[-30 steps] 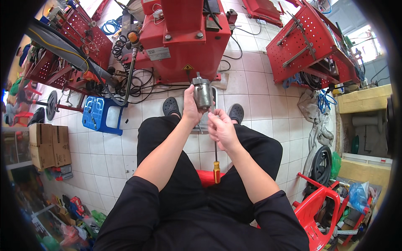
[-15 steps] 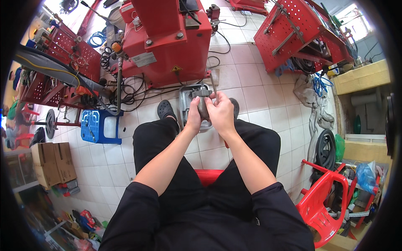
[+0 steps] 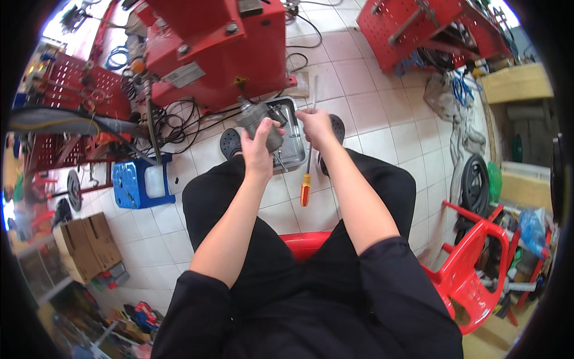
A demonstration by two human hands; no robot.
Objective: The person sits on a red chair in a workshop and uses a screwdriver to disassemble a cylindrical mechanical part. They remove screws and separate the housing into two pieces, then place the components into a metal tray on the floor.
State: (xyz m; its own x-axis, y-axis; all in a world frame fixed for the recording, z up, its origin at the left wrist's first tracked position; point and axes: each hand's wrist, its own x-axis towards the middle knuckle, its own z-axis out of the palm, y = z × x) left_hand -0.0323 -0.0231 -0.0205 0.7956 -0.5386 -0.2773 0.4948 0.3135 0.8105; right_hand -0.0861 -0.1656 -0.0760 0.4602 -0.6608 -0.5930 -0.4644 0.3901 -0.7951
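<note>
My left hand [image 3: 259,146] is wrapped round a grey metal cylindrical part [image 3: 254,116], which looks like a small motor, tilted with its narrow shaft end up and to the left. It is over the left side of a shallow metal tray [image 3: 294,157] on the floor. Just right of the tray, my right hand [image 3: 317,127] is closed, thumb and forefinger together. A long screwdriver [image 3: 305,191] with a yellow and red handle runs through that hand, its handle pointing toward me and its shaft emerging beyond the fingers. Darker small parts in the tray are hard to make out.
A red machine base [image 3: 221,66] stands just beyond the tray, with black cables [image 3: 185,122] beside it. At left are a blue stool [image 3: 134,182] and cardboard boxes [image 3: 89,245]. A red plastic chair [image 3: 478,281] and a tyre [image 3: 475,185] are at right.
My hands have parted. The left hand has taken the cylindrical part leftward and tilted it, while the right has come off it. The screwdriver has swung round, and its handle now shows.
</note>
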